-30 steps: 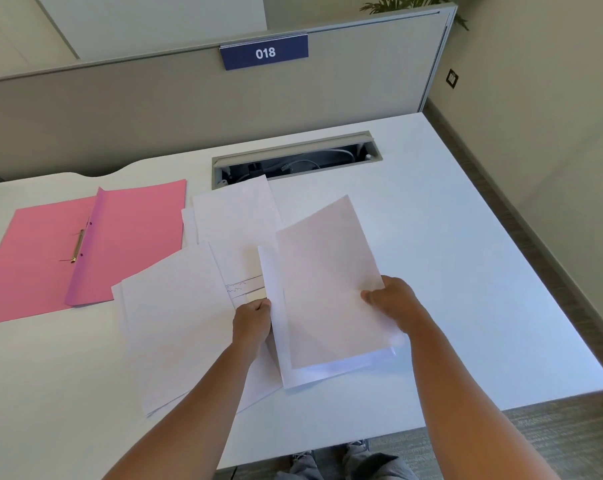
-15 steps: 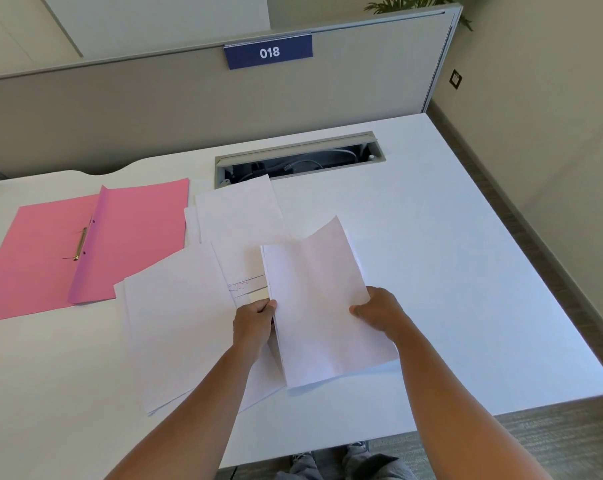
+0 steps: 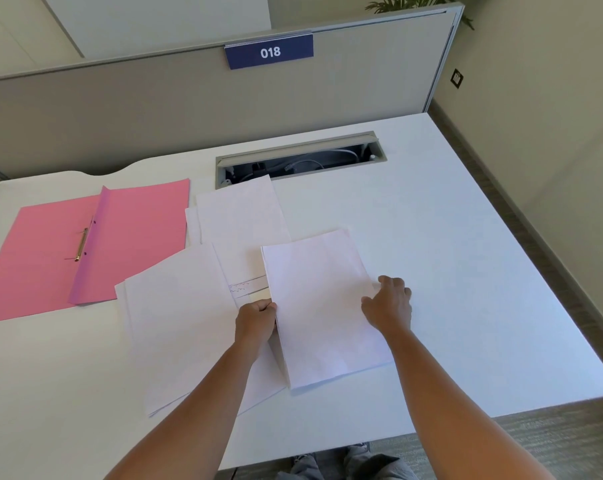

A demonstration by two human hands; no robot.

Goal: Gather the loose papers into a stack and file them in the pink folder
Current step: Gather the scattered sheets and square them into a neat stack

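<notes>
Your left hand (image 3: 256,318) pinches the small stack (image 3: 322,308) at its left edge, near-centre on the desk (image 3: 466,271); right hand (image 3: 390,303) rests spread. Sheets look light, floppy, slippery: hold both long edges.

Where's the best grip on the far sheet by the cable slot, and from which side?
Probably the far sheet by its right long edge, coming from the right with the right hand. That edge lies over bare desk with nothing against it. Its near end is buried under the other papers, its left edge overlaps another sheet toward the pink folder, and it lies flat, so slide, then pinch.
</notes>
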